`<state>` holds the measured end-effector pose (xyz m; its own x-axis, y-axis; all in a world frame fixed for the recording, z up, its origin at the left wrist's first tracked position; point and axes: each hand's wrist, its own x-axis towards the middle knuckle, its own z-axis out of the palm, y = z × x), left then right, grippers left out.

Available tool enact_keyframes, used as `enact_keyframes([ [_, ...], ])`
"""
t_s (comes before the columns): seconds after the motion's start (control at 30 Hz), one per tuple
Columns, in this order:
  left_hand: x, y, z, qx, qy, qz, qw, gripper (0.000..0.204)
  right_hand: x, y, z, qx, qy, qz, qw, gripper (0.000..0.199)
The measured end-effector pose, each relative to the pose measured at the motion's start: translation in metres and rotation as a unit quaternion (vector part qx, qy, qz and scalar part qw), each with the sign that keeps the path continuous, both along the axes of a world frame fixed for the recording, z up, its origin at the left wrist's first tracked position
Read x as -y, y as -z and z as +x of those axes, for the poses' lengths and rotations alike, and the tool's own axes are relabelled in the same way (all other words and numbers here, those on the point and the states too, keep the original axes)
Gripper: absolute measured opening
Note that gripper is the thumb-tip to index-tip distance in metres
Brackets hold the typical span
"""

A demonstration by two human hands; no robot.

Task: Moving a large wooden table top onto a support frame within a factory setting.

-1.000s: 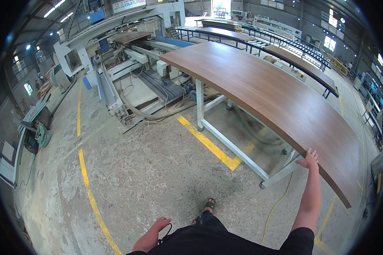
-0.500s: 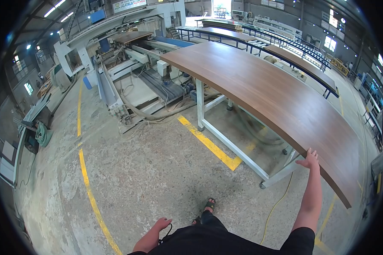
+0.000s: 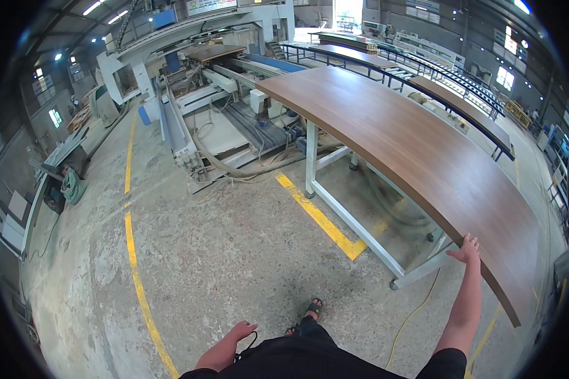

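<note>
A long brown wood-grain panel (image 3: 398, 142) lies on a pale metal stand (image 3: 354, 210) with small wheels, stretching from the middle to the right. My right hand (image 3: 466, 249) rests on its near edge, by the closest end of the stand. The fingers lie flat over the top face, and the thumb sticks out to the left along the edge. Low down by my body hangs my left hand (image 3: 239, 331), its fingers drawn together and partly hidden. A thin black cord (image 3: 251, 344) loops beside that hand; whether the fingers hold it is unclear.
A large white machine (image 3: 189, 107) with hoses and rails stands beyond at the upper left. Behind the panel run roller tables (image 3: 417, 60) carrying more boards. Yellow tape (image 3: 319, 218) marks the concrete floor. A yellow cable (image 3: 414, 312) lies near my right arm.
The whole view has swung slightly, so the panel, stand and machine sit farther right. My right hand stays at the same place on the panel's edge. My left hand has hardly moved.
</note>
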<state>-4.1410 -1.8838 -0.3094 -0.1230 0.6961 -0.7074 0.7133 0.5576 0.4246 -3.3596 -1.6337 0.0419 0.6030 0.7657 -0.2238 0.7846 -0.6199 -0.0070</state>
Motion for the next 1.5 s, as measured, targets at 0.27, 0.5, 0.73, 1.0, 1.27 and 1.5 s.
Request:
enact_keyframes([
  [0.27,-0.004,0.002,-0.003,-0.01,0.008,-0.007,1.0,0.087,-0.002,-0.007,-0.008,-0.013,0.004,-0.011,1.0,0.141],
  [0.5,-0.003,0.0,-0.002,0.001,-0.004,-0.006,1.0,0.087,-0.003,0.001,-0.002,-0.01,0.01,-0.009,1.0,0.14],
  [0.73,0.002,0.002,0.0,0.008,-0.017,-0.005,1.0,0.087,-0.004,-0.002,-0.007,-0.002,0.006,-0.019,1.0,0.141],
  [1.0,0.006,-0.003,0.001,0.002,-0.019,-0.002,1.0,0.086,-0.003,0.003,0.003,-0.013,-0.003,-0.011,1.0,0.142],
  [1.27,0.008,0.002,0.004,-0.004,-0.013,-0.008,1.0,0.085,-0.003,0.008,0.008,-0.005,0.002,-0.016,1.0,0.142],
  [1.5,0.009,0.008,0.005,0.007,-0.021,0.005,1.0,0.086,-0.003,-0.003,-0.016,-0.008,0.019,-0.032,0.999,0.142],
])
